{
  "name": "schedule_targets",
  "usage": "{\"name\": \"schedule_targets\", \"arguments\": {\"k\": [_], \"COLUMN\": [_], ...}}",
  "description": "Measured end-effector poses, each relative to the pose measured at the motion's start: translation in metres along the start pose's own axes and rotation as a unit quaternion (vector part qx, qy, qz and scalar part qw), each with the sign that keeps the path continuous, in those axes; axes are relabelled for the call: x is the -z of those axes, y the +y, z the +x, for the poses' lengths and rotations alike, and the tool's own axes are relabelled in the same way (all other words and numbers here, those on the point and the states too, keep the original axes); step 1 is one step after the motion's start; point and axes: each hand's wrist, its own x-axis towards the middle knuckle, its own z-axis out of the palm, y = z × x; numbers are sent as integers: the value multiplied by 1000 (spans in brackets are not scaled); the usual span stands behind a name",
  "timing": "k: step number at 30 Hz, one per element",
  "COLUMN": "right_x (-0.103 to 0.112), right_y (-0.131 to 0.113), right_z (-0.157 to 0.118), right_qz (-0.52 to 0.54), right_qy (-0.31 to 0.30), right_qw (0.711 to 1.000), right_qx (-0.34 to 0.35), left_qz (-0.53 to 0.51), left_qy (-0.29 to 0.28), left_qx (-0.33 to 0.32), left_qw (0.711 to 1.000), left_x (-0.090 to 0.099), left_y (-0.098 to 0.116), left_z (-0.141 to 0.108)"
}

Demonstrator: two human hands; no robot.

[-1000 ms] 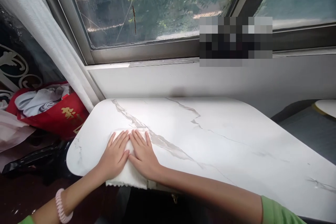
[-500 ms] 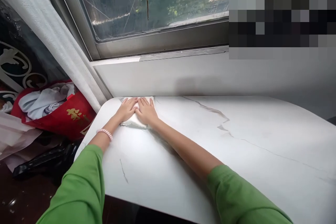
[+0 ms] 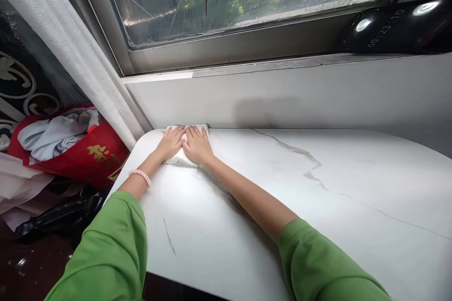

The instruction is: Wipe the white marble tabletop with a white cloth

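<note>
Both palms press a folded white cloth (image 3: pixel 181 159) against the far left part of a white marble-patterned table (image 3: pixel 219 230). My left hand (image 3: pixel 172 142), with a pink-and-white coiled band on its wrist, lies flat on the cloth's left half. Beside it, thumbs nearly touching, my right hand (image 3: pixel 197 146) rests flat on the right half. Fingers on both hands are stretched out toward the wall. The cloth's far edge reaches the wall's foot, and its middle is hidden under the hands.
A white wall (image 3: pixel 197 101) and a metal-framed window (image 3: pixel 226 47) rise behind the table. At left hang a pale curtain (image 3: pixel 81 51) and, below it, a red bag (image 3: pixel 102 150) holding grey-blue fabric. Top right is a glossy black object (image 3: pixel 399 28) showing "00:23:10".
The view has shifted slightly. The hands stay flat on the cloth, whose far edge now sits slightly up against the wall.
</note>
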Motion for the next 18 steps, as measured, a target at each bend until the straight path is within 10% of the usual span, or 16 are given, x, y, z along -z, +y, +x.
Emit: {"name": "schedule_targets", "arguments": {"k": [12, 18], "right_x": [7, 5], "right_y": [-97, -142], "right_z": [-143, -171], "right_qz": [62, 138], "right_qy": [-58, -104], "right_qw": [994, 977], "right_qx": [62, 124], "left_qz": [-10, -3], "left_qy": [7, -4], "left_qx": [-33, -4], "left_qw": [999, 1000], "left_x": [32, 49], "left_y": [47, 40], "left_z": [-180, -250]}}
